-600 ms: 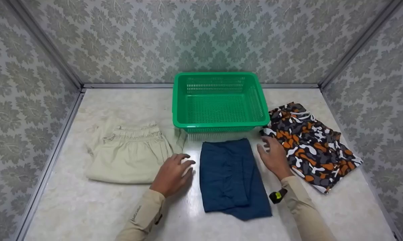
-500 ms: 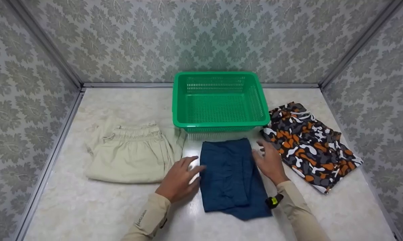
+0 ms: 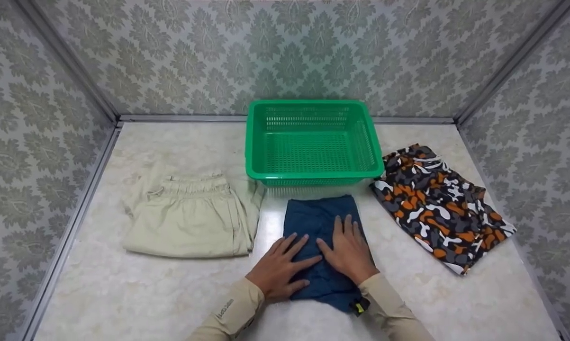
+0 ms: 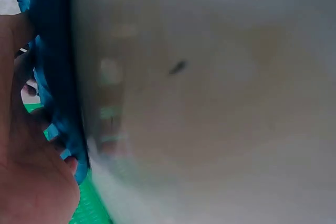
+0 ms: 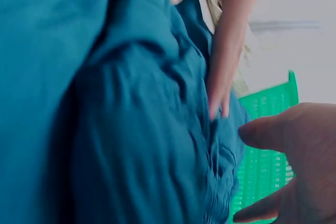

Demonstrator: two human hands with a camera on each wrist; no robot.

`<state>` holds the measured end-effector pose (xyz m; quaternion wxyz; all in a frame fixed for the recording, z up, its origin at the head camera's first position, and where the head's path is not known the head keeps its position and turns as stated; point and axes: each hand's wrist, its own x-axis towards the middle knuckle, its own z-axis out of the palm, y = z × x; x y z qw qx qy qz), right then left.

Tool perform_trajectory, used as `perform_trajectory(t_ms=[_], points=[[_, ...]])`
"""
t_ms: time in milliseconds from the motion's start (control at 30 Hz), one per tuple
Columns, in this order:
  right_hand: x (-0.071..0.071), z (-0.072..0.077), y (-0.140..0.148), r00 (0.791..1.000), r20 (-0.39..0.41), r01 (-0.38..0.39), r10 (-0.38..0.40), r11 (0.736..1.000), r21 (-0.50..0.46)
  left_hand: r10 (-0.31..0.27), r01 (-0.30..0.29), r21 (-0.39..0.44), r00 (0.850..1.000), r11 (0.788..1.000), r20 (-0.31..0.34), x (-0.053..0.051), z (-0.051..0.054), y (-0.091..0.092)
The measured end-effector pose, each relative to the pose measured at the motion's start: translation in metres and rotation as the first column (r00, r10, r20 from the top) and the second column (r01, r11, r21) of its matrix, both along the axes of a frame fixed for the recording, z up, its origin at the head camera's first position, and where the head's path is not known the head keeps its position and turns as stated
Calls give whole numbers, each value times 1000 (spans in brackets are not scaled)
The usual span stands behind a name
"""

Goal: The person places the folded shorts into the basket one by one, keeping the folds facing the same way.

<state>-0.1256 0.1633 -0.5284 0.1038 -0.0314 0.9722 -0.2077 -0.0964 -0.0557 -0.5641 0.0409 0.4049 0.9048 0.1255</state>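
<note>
A folded dark blue garment point(image 3: 320, 213) with a gathered waistband lies flat on the table in front of me. My left hand point(image 3: 281, 267) rests on its left side with fingers spread. On its right half lies my right hand point(image 3: 348, 251), fingers straight and pointing away from me. The left wrist view shows the garment's folded edge point(image 4: 58, 66) under the fingers. In the right wrist view the gathered cloth point(image 5: 142, 103) fills much of the picture, and fingers of both hands show near it.
Behind the blue garment stands a green plastic basket point(image 3: 313, 176) with nothing in it. Folded beige trousers point(image 3: 190, 227) lie to the left. Camouflage-patterned shorts point(image 3: 441, 208) with a white drawstring lie to the right, touching the basket. Patterned walls point(image 3: 285, 57) enclose the table point(image 3: 171, 298).
Both hands have moved inward from either side of the blue garment and now lie on top of it. The basket, beige trousers and patterned shorts have stayed in place.
</note>
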Motion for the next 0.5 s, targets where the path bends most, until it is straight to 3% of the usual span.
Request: perform_trajectory(t_ms=[267, 500], points=[[-10, -4, -12, 999, -19, -25, 27, 994, 103, 75, -76, -22, 997, 997, -36, 6, -6, 11], [-20, -5, -21, 1000, 6, -17, 17, 987, 158, 151, -157, -51, 983, 986, -104, 16, -12, 27]])
